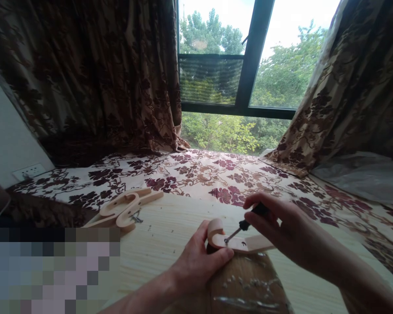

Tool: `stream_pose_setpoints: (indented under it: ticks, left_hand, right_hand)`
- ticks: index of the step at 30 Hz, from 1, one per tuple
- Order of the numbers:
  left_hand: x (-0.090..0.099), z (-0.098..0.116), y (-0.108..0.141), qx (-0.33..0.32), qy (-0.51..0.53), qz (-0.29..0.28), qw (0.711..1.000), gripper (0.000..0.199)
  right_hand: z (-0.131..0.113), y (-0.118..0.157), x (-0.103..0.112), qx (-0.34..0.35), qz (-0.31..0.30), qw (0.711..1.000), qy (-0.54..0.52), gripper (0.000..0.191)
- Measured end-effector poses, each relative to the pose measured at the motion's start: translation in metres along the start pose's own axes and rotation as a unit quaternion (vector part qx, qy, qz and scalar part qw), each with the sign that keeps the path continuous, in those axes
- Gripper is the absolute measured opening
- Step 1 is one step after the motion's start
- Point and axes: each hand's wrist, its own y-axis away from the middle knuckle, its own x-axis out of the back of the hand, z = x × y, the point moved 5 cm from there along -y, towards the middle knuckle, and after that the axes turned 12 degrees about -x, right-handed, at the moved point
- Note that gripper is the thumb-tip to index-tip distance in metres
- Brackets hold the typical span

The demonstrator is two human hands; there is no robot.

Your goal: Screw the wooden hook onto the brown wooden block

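Note:
My right hand (283, 224) is closed around the dark handle of a screwdriver (244, 225). Its shaft slants down to the left, and the tip meets a screw (226, 240) in a pale wooden hook (258, 244). Near the hook's bend a second hole is visible to the right of the screw. My left hand (196, 257) grips the curled end of the hook, thumb along the near side and fingers behind it. Under the hook lies a brown wooden block (242, 279), partly covered by shiny clear plastic. The hook's far right end is hidden behind my right hand.
More wooden hooks (118, 207) lie at the left on the pale wooden board (150, 253), with several loose screws (136, 218) beside them. Dark crumbs dot the board. Behind it spreads a floral cloth (199, 170) below a window. Clear plastic sheeting (360, 174) lies at the right.

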Motion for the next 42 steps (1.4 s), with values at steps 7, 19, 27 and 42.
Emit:
stream_pose_setpoints:
  ticks: [7, 19, 27, 42]
  left_hand:
    - [0.001, -0.0019, -0.0007, -0.01, -0.013, 0.001, 1.0, 0.024]
    - [0.0011, -0.0039, 0.0005, -0.003, -0.021, 0.006, 1.0, 0.026]
    - [-0.0007, -0.0007, 0.0006, 0.001, 0.003, 0.008, 1.0, 0.026]
    - [-0.0001, -0.0017, 0.0018, 0.001, -0.017, 0.009, 1.0, 0.027]
  right_hand:
    - [-0.0035, -0.0024, -0.0038, -0.009, 0.027, 0.999, -0.017, 0.017]
    - [-0.0071, -0.0005, -0.0062, 0.008, 0.009, 0.999, -0.04, 0.018]
    - [-0.0063, 0.0019, -0.0081, 0.019, -0.014, 0.999, -0.027, 0.011]
    - [-0.0004, -0.004, -0.0056, 0.009, 0.046, 0.999, 0.021, 0.016]
